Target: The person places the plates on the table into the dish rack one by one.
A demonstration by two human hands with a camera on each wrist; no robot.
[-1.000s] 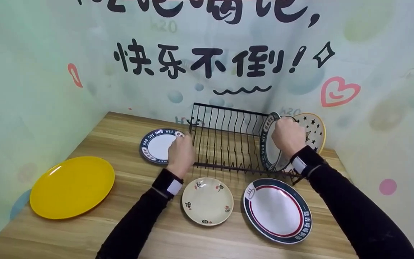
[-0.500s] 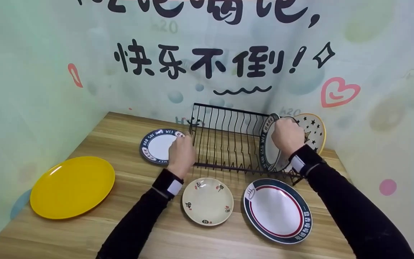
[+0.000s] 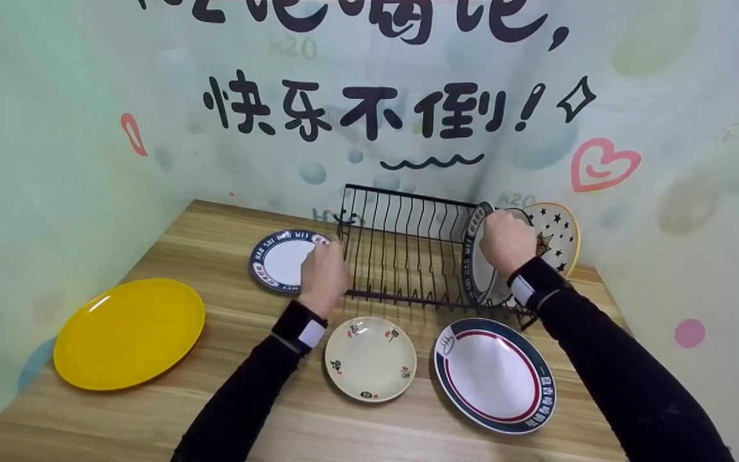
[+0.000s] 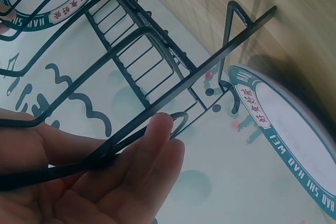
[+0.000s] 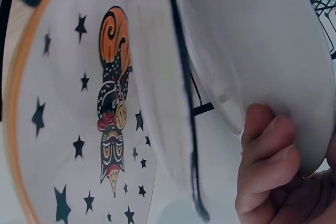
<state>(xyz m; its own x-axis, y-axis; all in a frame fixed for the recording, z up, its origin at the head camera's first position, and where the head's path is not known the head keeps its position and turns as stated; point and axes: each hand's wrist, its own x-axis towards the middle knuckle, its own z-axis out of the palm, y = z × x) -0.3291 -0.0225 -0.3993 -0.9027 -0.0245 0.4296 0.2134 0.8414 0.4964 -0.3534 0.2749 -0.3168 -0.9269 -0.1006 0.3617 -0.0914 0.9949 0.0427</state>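
At its left end, the black wire dish rack (image 3: 395, 297) is gripped by my left hand (image 3: 324, 273); in the left wrist view the fingers curl round its frame (image 4: 152, 109). My right hand (image 3: 507, 240) pinches the top edge of a plate with a dark blue lettered rim (image 3: 469, 256), standing upright in the rack's right part. Its pale back (image 5: 273, 51) shows in the right wrist view, fingers on one face. Beside it stand another dark-edged plate (image 5: 163, 77) and a star-patterned plate with a yellow-orange rim (image 3: 559, 224).
A small blue-rimmed plate (image 3: 283, 263) lies left of the rack. In front lie a cream plate (image 3: 371, 359) and a larger dark-rimmed plate with a red ring (image 3: 492, 375). A yellow oval plate (image 3: 129, 333) is at the left. A printed cloth (image 3: 369, 51) hangs behind.
My right hand has shifted slightly left, with the top of the plate it holds leaning a little the same way. The left hand has stayed on the rack.
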